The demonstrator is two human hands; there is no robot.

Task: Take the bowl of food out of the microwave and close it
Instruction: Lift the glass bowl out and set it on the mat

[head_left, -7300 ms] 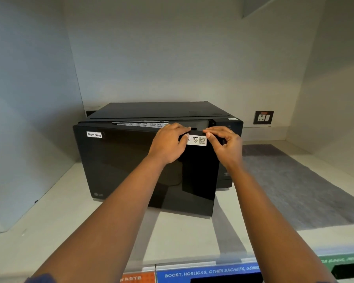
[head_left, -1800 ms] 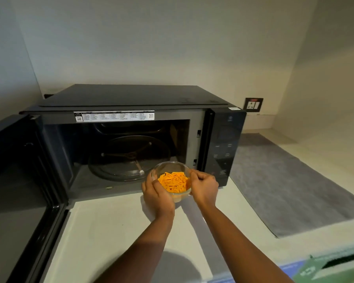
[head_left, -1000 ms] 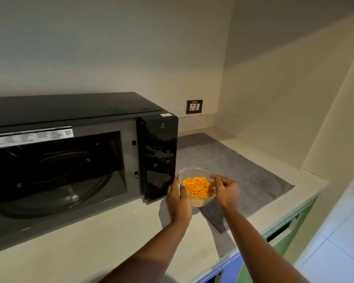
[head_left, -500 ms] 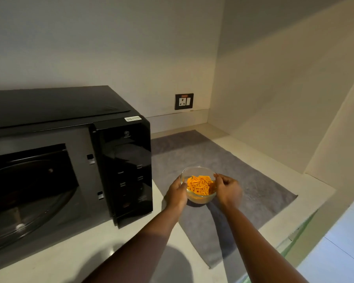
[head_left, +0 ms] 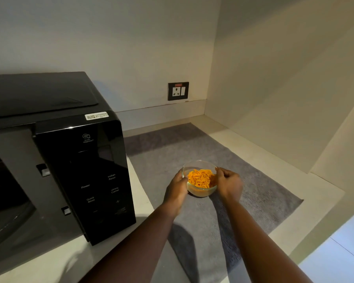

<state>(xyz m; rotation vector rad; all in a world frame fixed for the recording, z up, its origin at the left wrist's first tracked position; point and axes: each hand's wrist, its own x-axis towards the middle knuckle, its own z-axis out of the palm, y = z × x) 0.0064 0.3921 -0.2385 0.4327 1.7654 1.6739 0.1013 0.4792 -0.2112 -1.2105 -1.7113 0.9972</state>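
A small clear glass bowl point(head_left: 199, 176) filled with orange food strips is held between both hands over the grey mat point(head_left: 253, 193), right of the microwave. My left hand point(head_left: 176, 190) grips its left side and my right hand point(head_left: 229, 183) its right side. Whether the bowl's base touches the mat I cannot tell. The black microwave point(head_left: 84, 170) fills the left of the view, its cavity open and dark; the door is out of frame.
A beige counter point(head_left: 307, 193) carries the microwave and mat, ending at a front edge on the lower right. Walls close in behind and on the right. A black wall socket point(head_left: 178, 91) sits above the counter's back edge.
Both hands have carried the bowl out of the microwave and rightward over the mat, lowering it. My view has swung right, so the open door has left the frame.
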